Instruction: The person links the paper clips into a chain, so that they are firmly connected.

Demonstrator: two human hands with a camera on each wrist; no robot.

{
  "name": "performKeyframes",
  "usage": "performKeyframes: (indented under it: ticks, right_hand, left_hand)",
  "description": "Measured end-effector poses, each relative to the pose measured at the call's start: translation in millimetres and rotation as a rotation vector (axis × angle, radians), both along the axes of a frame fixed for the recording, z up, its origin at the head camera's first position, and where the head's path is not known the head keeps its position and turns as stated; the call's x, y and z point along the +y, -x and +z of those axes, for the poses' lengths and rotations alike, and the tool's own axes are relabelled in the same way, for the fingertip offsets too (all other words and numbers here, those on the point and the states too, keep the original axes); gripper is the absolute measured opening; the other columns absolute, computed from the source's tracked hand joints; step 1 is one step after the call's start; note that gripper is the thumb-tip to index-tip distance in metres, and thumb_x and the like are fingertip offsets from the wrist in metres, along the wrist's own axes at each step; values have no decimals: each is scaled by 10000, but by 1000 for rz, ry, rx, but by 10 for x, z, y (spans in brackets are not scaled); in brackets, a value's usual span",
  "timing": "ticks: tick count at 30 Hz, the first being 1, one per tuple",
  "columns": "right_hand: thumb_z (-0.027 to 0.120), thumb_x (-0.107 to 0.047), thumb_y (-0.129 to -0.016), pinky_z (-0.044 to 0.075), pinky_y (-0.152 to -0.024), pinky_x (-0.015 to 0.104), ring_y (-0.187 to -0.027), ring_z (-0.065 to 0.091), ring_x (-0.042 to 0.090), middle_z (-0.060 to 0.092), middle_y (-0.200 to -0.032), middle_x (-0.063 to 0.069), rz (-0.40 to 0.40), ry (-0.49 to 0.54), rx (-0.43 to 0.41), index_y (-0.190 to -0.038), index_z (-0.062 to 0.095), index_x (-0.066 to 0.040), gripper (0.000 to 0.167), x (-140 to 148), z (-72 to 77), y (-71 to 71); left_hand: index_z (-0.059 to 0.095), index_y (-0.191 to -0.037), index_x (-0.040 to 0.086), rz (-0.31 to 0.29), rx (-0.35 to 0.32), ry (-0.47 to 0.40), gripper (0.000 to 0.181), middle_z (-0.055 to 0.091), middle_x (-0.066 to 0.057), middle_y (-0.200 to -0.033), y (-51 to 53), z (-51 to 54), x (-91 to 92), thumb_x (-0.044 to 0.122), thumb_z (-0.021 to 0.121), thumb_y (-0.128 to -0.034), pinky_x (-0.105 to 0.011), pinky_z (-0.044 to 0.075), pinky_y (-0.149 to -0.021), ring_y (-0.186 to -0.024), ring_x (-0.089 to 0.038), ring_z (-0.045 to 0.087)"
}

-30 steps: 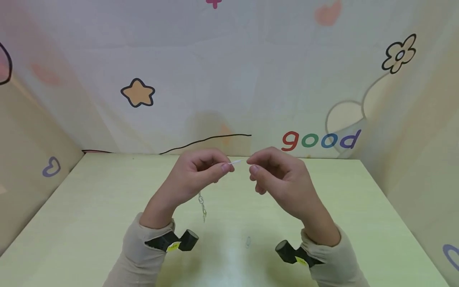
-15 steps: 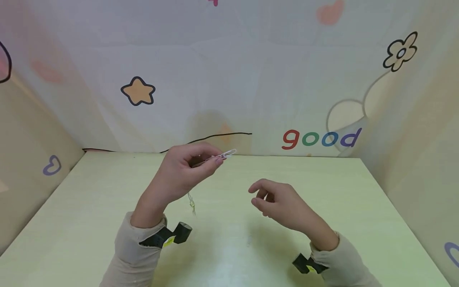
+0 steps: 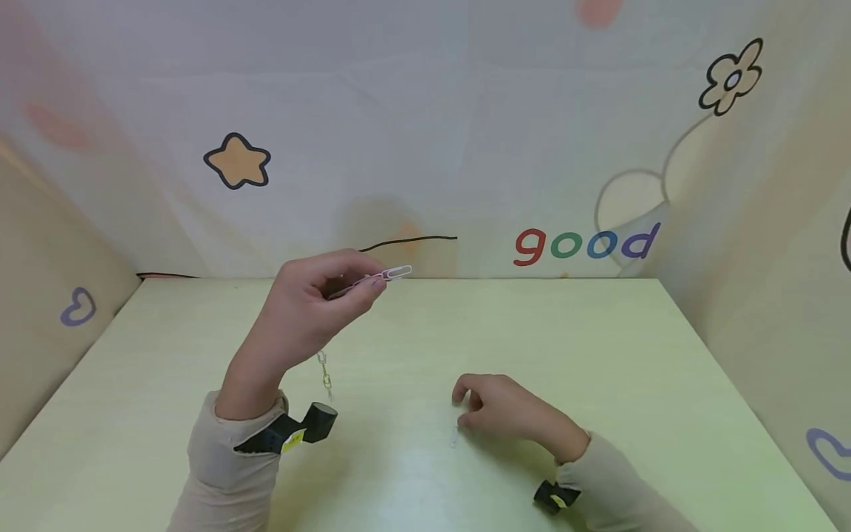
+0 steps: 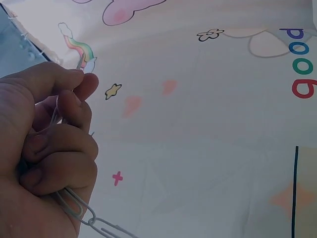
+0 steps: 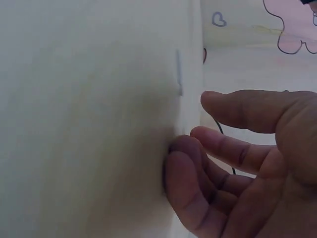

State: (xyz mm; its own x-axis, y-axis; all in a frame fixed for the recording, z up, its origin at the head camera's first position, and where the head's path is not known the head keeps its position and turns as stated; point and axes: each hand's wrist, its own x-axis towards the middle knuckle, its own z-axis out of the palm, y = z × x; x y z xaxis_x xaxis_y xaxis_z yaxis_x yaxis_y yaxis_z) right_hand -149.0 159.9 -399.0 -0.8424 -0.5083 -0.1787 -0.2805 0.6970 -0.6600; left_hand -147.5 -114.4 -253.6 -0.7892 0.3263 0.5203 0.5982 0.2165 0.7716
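Note:
Raised above the table, my left hand (image 3: 312, 307) pinches a paper clip (image 3: 399, 272) between thumb and index finger. Its other fingers are curled, and a chain of linked paper clips (image 3: 324, 373) comes out from under them and hangs down; in the left wrist view the chain (image 4: 91, 218) leaves below the little finger. Low over the table on the right, my right hand (image 3: 505, 410) has its thumb apart from its loosely bent fingers, holding nothing. A single paper clip (image 3: 454, 439) lies on the table beside its thumb, and shows blurred as a thin strip (image 5: 179, 72) in the right wrist view.
The pale yellow-green table (image 3: 598, 355) stretches out around both hands. A printed cloth backdrop (image 3: 425, 148) rises at its back edge, with cloth walls at the left and right. Each wrist wears a small black camera (image 3: 319, 423) on a strap.
My right hand has left the left hand's fingertips and come down to the table beside the loose paper clip. The left hand has shifted left, still pinching its clip with the chain hanging.

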Motion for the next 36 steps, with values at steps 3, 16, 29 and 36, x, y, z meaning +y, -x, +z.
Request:
performKeyframes:
  ticks: [3, 16, 29, 36]
  right_hand:
    - [787, -126, -864, 448, -697, 342, -702, 519, 147, 561, -741, -15, 1, -34, 7, -981, 616, -123, 208, -64, -14, -31]
    - [758, -99, -879, 440, -680, 362, -739, 489, 154, 545, -773, -62, 24, -196, 151, -884, 587, -125, 173, -164, 70, -226]
    - [725, -101, -891, 440, -646, 353, -690, 482, 146, 525, -718, -45, -30, -232, 174, -786, 558, -136, 200, -193, 23, -210]
    - [776, -138, -864, 451, -691, 374, -727, 496, 149, 543, -767, -44, 9, -203, 159, -845, 572, -119, 206, -153, 25, -196]
  left_hand:
    - [762, -957, 125, -9, -9, 5, 69, 544, -33, -727, 3, 9, -14, 102, 696, -959, -280, 323, -512, -550, -180, 381]
    - [765, -962, 136, -17, -14, 39, 72, 536, -21, -693, 13, 8, -6, 111, 697, -959, -283, 319, -509, -559, -185, 384]
    - [762, -962, 123, -19, -8, 51, 69, 572, -11, -738, -11, -18, 16, 92, 701, -954, -268, 338, -518, -578, -177, 419]
    - [759, -960, 135, -21, 10, 52, 79, 520, -12, -690, -21, -10, 6, 101, 688, -964, -283, 304, -503, -552, -179, 371]
